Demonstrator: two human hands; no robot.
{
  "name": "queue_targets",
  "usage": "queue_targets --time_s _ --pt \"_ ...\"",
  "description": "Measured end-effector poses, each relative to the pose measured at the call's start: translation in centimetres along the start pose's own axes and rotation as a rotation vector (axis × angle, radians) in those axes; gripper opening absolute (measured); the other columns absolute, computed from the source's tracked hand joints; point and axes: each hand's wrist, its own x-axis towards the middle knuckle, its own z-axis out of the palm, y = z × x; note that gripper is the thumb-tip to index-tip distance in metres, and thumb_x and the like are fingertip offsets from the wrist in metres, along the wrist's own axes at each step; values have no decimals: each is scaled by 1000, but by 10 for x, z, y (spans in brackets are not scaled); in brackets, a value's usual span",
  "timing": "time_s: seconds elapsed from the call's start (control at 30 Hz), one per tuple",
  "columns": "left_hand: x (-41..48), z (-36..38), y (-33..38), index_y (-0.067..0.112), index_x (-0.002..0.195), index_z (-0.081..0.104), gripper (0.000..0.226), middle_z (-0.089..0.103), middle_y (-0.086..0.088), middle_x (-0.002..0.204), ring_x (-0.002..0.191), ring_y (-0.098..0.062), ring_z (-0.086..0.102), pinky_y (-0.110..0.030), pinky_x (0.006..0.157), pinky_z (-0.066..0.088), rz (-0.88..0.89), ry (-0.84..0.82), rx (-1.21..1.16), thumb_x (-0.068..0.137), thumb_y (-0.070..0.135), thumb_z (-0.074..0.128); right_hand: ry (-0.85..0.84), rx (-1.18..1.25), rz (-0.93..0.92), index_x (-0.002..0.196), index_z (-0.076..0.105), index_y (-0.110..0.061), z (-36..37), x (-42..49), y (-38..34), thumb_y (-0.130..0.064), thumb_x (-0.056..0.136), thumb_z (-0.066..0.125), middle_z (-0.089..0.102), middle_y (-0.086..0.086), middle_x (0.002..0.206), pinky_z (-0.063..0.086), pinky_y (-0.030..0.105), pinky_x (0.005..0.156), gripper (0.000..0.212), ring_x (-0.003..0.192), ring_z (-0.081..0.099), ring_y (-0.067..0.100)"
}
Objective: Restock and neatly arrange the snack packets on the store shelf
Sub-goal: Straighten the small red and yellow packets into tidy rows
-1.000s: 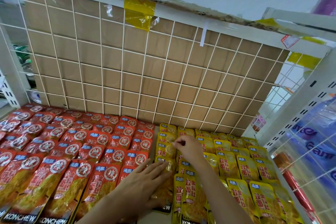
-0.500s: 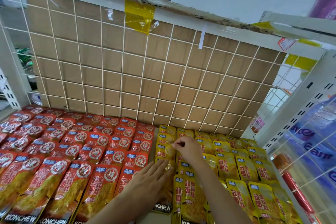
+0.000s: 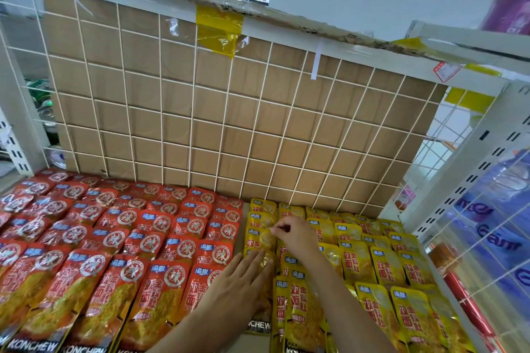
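- Straightening step: left hand (image 3: 238, 286) lies flat on the yellow packets (image 3: 357, 264); right hand (image 3: 298, 236) pinches one packet (image 3: 261, 239) by its top, just beyond.
- Next, probably: nudge it square, gently.

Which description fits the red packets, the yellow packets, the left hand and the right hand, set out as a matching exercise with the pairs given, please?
1. red packets
2. yellow packets
3. left hand
4. right hand

A. pinches the top of one of the yellow packets
B. lie in rows on the left
C. rests flat, fingers straight, on one of the yellow packets
D. lie in rows on the right

Pairs: 1-B, 2-D, 3-C, 4-A.
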Motion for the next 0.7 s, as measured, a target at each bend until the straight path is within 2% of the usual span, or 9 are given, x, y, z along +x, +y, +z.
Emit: queue_targets --time_s 0.13,0.23,0.3,0.37,0.4,0.47,0.5,0.6,0.7 --pt "-2 -6 3 19 116 67 75 65 -4 119 109 -16 62 -39 83 52 -20 -25 11 99 45 -2 -1 -3 1 92 68 -23 0 -1 -1 -38 87 60 65 -8 96 43 24 71 17 85 53 7" --pt "-3 -8 3 20 116 67 73 65 -2 118 108 -15 63 -35 87 52 0 -55 28 99 45 1 4 51 -4 93 67 -22 -3 -4 -2 -35 88 60 65 -7 95 43 24 72 16 87 55 8" --pt "-2 -11 4 22 119 62 58 66 2 117 107 -12 63 -33 96 45 26 -52 -44 97 48 14 38 145 -13 96 67 -20 -9 -8 -1 -31 89 59 62 -8 92 43 20 72 15 88 56 8" --pt "-3 -23 8 27 124 52 51 63 12 120 110 -5 58 -25 98 43 24 1 -119 87 51 26 90 171 -29 100 65 -20 -18 -17 2 -30 90 59 60 -10 90 42 18 70 16 84 56 8" --pt "-2 -29 12 28 130 47 55 55 15 128 117 -3 50 -22 101 39 17 15 -162 85 51 25 111 151 -37 101 65 -20 -23 -23 6 -30 90 59 61 -9 90 43 20 71 16 83 56 8" --pt "3 -31 18 28 143 30 65 36 15 142 131 -5 30 -24 111 25 34 11 -239 86 56 20 122 75 -45 105 63 -21 -30 -36 17 -31 89 58 62 -7 97 43 21 73 19 87 57 8" --pt "6 -31 23 28 146 24 66 31 13 144 134 -7 24 -27 113 19 49 -11 -258 87 59 24 118 41 -44 108 62 -22 -32 -44 23 -33 90 57 61 -7 102 42 21 74 22 90 56 7" --pt "17 -30 36 25 149 14 79 24 9 148 137 -12 15 -31 114 9 59 -99 -219 85 64 43 129 -44 -36 115 59 -23 -36 -66 39 -39 91 54 57 -9 115 43 21 82 29 101 56 8" --pt "23 -30 43 23 149 9 94 20 8 150 139 -13 12 -33 115 3 85 -134 -195 78 68 51 130 -56 -31 123 55 -25 -39 -84 47 -38 93 51 52 -10 125 39 19 89 33 113 51 8"
